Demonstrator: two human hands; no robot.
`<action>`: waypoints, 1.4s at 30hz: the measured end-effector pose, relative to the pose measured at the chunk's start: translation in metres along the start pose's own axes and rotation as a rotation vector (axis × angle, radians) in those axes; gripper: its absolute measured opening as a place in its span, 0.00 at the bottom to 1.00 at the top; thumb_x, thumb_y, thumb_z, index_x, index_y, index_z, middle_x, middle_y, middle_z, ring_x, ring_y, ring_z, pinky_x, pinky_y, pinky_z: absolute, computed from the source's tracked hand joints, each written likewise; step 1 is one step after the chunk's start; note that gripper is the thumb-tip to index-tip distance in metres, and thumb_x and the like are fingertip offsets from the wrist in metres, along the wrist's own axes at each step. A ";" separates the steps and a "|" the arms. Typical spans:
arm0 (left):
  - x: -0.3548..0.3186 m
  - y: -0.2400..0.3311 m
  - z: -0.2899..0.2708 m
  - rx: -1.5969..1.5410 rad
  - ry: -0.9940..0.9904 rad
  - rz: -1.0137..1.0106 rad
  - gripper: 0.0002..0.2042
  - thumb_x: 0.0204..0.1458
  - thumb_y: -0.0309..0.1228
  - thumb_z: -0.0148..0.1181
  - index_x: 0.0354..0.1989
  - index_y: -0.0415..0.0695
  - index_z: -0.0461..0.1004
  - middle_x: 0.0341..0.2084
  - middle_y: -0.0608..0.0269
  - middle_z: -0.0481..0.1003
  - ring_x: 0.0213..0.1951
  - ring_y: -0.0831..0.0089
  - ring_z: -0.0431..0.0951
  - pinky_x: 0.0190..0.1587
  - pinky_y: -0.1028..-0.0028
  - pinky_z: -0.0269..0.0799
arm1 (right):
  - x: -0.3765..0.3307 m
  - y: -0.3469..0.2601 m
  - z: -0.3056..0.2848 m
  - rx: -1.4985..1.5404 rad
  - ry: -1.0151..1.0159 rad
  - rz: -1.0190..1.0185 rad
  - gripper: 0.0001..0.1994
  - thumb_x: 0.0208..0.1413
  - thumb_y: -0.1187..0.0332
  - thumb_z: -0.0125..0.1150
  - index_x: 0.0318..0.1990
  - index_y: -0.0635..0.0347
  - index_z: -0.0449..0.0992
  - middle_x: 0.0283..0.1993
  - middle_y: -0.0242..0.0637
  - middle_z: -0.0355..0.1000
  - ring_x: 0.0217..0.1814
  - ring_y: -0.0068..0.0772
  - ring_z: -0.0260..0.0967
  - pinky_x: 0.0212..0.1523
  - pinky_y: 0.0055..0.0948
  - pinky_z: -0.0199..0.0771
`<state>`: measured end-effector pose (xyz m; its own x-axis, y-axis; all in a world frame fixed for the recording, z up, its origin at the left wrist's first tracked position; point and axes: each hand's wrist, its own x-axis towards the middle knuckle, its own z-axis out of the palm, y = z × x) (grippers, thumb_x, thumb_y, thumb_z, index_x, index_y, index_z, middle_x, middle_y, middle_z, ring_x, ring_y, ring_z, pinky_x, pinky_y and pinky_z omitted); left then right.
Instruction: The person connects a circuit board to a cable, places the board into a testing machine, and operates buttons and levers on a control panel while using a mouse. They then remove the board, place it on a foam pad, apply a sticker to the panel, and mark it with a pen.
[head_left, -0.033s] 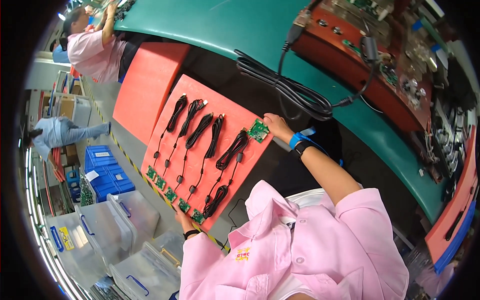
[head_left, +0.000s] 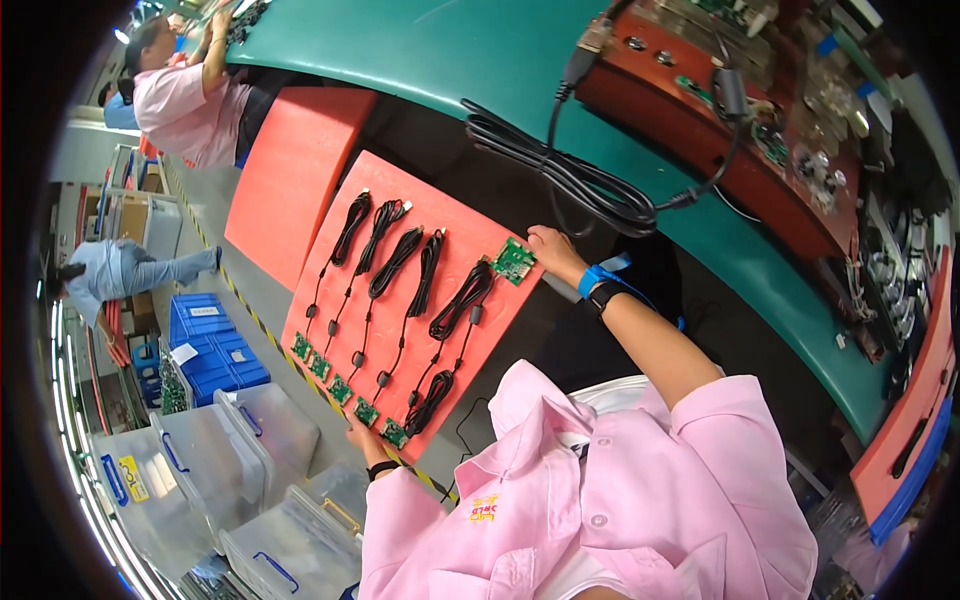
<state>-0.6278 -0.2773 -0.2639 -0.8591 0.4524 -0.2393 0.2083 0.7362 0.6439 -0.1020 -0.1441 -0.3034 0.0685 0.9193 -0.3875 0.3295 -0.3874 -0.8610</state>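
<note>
Between my hands is a flat red foam board (head_left: pixel 462 215), held tilted in front of me. Coiled black cables (head_left: pixel 397 262) lie across it, each with a small cylinder along its lead. Several small green circuit boards (head_left: pixel 340 389) line its left lower edge, and a larger green circuit board (head_left: pixel 513 262) lies at the right corner. My left hand (head_left: pixel 363 437) grips the lower left edge beside the circuit boards, its fingers partly hidden. At the right corner, next to the larger circuit board, my right hand (head_left: pixel 555 254) clasps the edge; its fingers underneath are hidden.
Another red board (head_left: pixel 295 170) stands beyond. A green table (head_left: pixel 400 45) curves along the far and right sides, carrying a red-brown fixture (head_left: pixel 660 110) and a coiled black cable (head_left: pixel 590 185) overhanging its edge. At left are clear bins (head_left: pixel 215 450), blue crates (head_left: pixel 215 350) and two people.
The view has shifted very slightly. Both hands keep the same hold on the red foam board, and the cables lie as before.
</note>
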 end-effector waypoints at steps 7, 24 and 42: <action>-0.089 0.085 0.037 0.243 0.104 0.932 0.20 0.46 0.33 0.54 0.44 0.31 0.64 0.46 0.44 0.63 0.50 0.56 0.62 0.52 0.66 0.57 | -0.061 0.050 -0.032 -0.242 0.181 0.138 0.15 0.50 0.67 0.42 0.42 0.63 0.69 0.40 0.49 0.69 0.44 0.51 0.65 0.44 0.42 0.66; -0.443 0.405 0.151 -0.577 -0.266 2.023 0.15 0.43 0.25 0.57 0.42 0.40 0.68 0.45 0.52 0.66 0.48 0.58 0.66 0.49 0.67 0.61 | -0.104 0.154 -0.042 -0.120 0.186 -0.204 0.15 0.52 0.67 0.45 0.46 0.60 0.67 0.48 0.46 0.65 0.52 0.44 0.60 0.52 0.33 0.59; -0.467 0.376 0.173 -0.108 -0.427 2.059 0.27 0.33 0.38 0.63 0.42 0.37 0.66 0.45 0.48 0.65 0.50 0.56 0.64 0.49 0.63 0.56 | -0.096 0.163 -0.067 -0.059 -0.181 -0.089 0.20 0.55 0.64 0.41 0.54 0.65 0.60 0.57 0.46 0.57 0.61 0.38 0.51 0.61 0.28 0.46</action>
<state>-0.0672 -0.1245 -0.0357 0.6594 0.4520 0.6008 0.4555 -0.8759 0.1590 0.0080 -0.2907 -0.3842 -0.1318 0.9203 -0.3683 0.3817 -0.2958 -0.8757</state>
